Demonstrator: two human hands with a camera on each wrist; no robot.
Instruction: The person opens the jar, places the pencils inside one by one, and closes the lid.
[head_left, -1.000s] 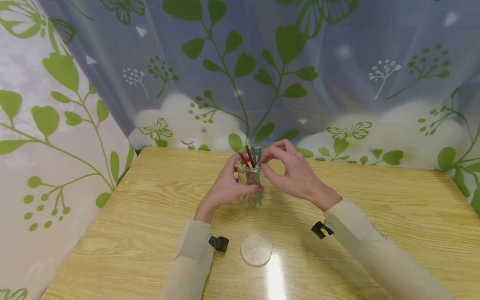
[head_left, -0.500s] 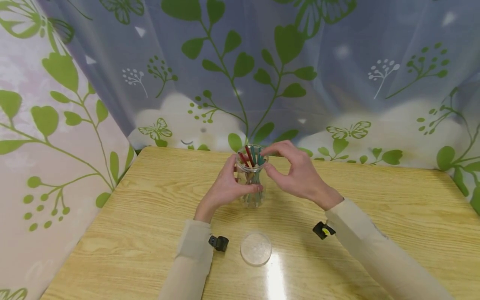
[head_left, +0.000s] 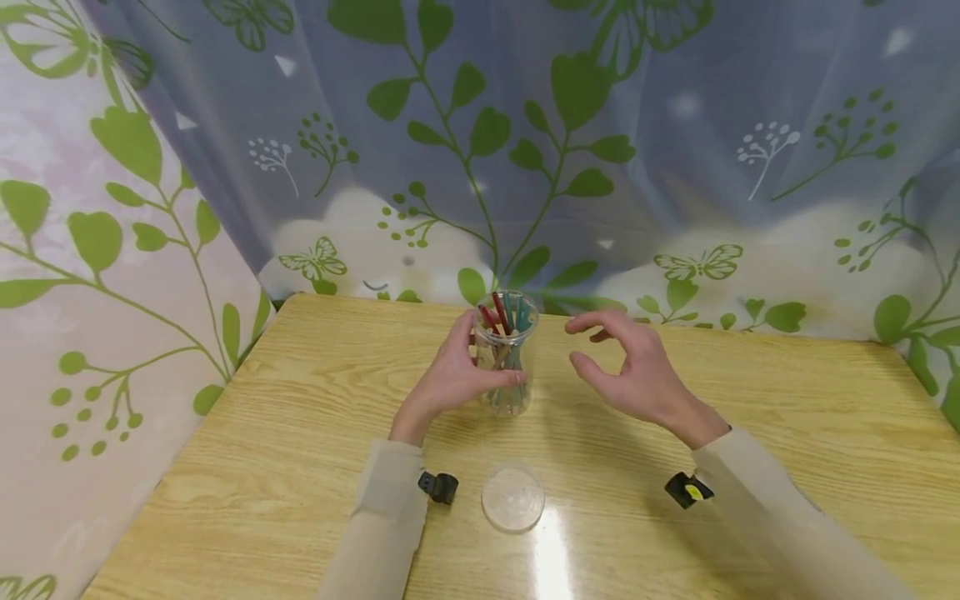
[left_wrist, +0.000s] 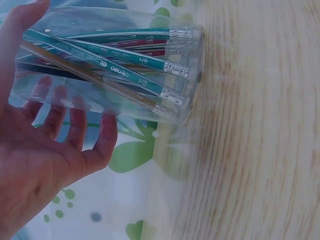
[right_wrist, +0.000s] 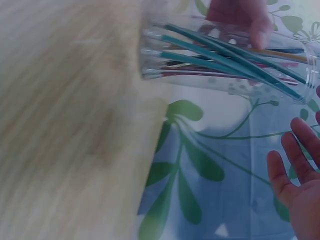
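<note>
A clear jar (head_left: pixel 521 367) stands upright near the table's back edge, its mouth uncovered. Several pencils (left_wrist: pixel 115 62) lean inside it, teal, red and brown, eraser ends down at the jar's bottom. My left hand (head_left: pixel 450 375) grips the jar from the left, thumb across the front and fingers around behind. Off to the jar's right, apart from it, my right hand (head_left: pixel 630 362) hovers with loosely bent fingers and nothing between them. In the right wrist view its fingers (right_wrist: pixel 282 175) are spread beside the jar.
A round clear lid (head_left: pixel 513 498) lies flat on the wooden table (head_left: pixel 300 500), nearer me than the jar. Behind the table hangs a leaf-patterned curtain (head_left: pixel 675 167). Black wrist cameras (head_left: pixel 438 487) sit on both sleeves.
My right hand has left the jar's rim, where its fingers touched the pencils, and moved right with its fingers opening out. The left hand and the jar have stayed put.
</note>
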